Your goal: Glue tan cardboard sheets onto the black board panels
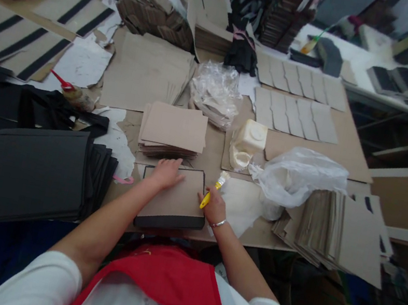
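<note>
Black-edged cardboard panel (176, 197) is laid flat at the bench's near edge, 6 o'clock. Left hand (167, 173) is placed on it palm down, fingers loosely spread toward 1 o'clock; nothing is grasped. Yellow-handled paintbrush (219, 182) is gripped in right hand (215, 207) at the panel's 3 o'clock edge, bristles aimed at 1. Firm contact between right fingertips and panel can't be confirmed. Panel's upper left is covered by left hand and forearm; lower brush grip is partly masked by fingers. Far background is blurred.

From the panel: far side is crowded by tan board stack (175, 126) at 12; plastic jug (252, 137) is set between 1 and 2, crumpled clear bag (298, 177) at 2, black panel stack (27, 169) at 9.
</note>
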Motion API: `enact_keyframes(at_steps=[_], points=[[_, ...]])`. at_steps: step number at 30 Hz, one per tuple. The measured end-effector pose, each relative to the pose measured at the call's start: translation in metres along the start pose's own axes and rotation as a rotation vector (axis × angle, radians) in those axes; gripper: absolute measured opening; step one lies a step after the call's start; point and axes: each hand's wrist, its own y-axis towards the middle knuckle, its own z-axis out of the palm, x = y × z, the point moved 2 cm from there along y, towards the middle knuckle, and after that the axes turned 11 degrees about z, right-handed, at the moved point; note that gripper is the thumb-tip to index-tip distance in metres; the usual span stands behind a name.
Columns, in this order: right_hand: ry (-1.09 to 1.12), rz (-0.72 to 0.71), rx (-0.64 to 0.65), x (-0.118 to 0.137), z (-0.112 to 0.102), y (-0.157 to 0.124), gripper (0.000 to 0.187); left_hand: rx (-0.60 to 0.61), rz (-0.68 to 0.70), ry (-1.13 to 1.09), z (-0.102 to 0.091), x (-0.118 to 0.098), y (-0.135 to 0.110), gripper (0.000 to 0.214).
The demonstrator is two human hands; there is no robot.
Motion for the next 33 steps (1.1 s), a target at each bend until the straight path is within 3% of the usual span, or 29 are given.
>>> enact_keyframes(at_steps=[2,3,19,23,28,33], points=[[0.008,-0.001,-0.006,-0.002,-0.001,-0.004,0.026,0.181,0.032,-0.060,0.006,-0.006,0.023,0.046],[0.016,-0.001,-0.011,-0.003,-0.001,-0.006,0.026,0.216,0.050,-0.074,0.009,-0.008,0.028,0.042],[0.039,-0.016,-0.038,-0.016,0.005,-0.021,0.028,0.144,0.126,-0.009,0.016,-0.016,0.022,0.033],[-0.015,-0.130,-0.098,-0.006,0.001,-0.014,0.027,0.015,0.111,0.065,0.017,-0.020,0.018,0.030],[0.061,-0.366,-0.032,0.008,0.013,0.001,0.019,-0.220,0.083,0.107,0.024,-0.031,-0.002,0.035],[0.081,-0.395,-0.012,0.009,0.023,0.010,0.019,-0.266,0.271,0.111,0.057,-0.042,-0.049,0.036]])
